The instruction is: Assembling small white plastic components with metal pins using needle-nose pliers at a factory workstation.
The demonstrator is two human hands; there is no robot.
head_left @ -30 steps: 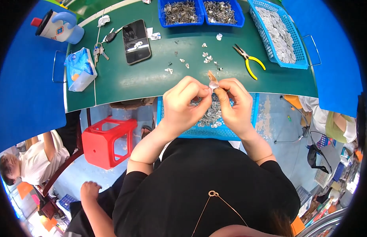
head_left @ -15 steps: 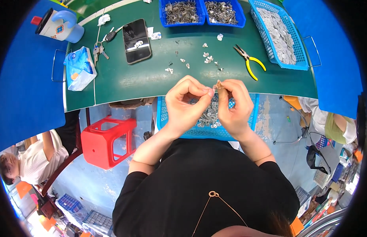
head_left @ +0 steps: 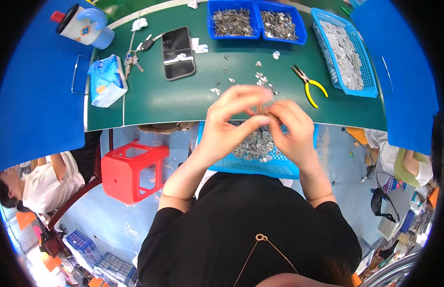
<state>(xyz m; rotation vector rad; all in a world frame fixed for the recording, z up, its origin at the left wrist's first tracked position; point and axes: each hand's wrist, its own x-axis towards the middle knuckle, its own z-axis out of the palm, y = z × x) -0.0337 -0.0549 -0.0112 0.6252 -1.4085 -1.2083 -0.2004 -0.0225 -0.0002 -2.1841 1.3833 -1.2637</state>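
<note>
Nearest you, the blue basket (head_left: 284,167) of small metal pieces (head_left: 253,148) sits below your hands, and that is where a slip would probably cost you most: anything dropped there could vanish among them. The likely cause would be a weak pinch on a tiny thing, or your left hand (head_left: 227,119) knocking it loose. That hand is blurred, its thumb and forefinger apart, the thumb reaching to the right hand's fingertips; I cannot tell whether it grips anything. Your right hand (head_left: 291,126) has thumb and fingers pinched together on what looks like a small tan piece (head_left: 264,110), too blurred to make out its shape. It lies between your two hands, at the right fingertips and just beyond the left thumb, level with the near edge of the green table (head_left: 160,107). Farther on, loose bits (head_left: 261,78) lie scattered just past your fingers, so a piece falling forward could get mixed with those. The yellow-handled pliers (head_left: 308,87) rest beyond your right hand, apart from it, and the two blue bins (head_left: 231,38) stand at the far side.
</note>
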